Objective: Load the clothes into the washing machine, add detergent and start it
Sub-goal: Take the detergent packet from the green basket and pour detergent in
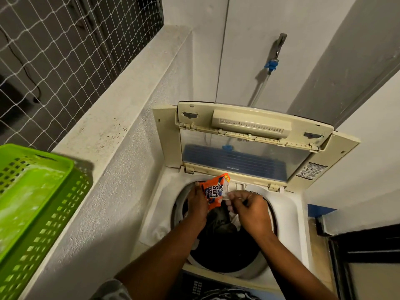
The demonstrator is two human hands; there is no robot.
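A cream top-loading washing machine (287, 204) stands below me with its lid (249, 146) folded up at the back. Dark clothes (218, 234) lie in the round drum. Over the drum's far edge I hold a small orange detergent sachet (214, 190). My left hand (198, 204) grips its left side. My right hand (249, 208) pinches its white right edge with closed fingers. Both forearms reach in from the bottom of the view.
A green perforated laundry basket (32, 204) sits on the low concrete wall (112, 118) at the left. Netting (65, 50) covers the opening above the wall. A tap with a hose (275, 59) is mounted on the back wall. A dark frame (359, 252) stands at the right.
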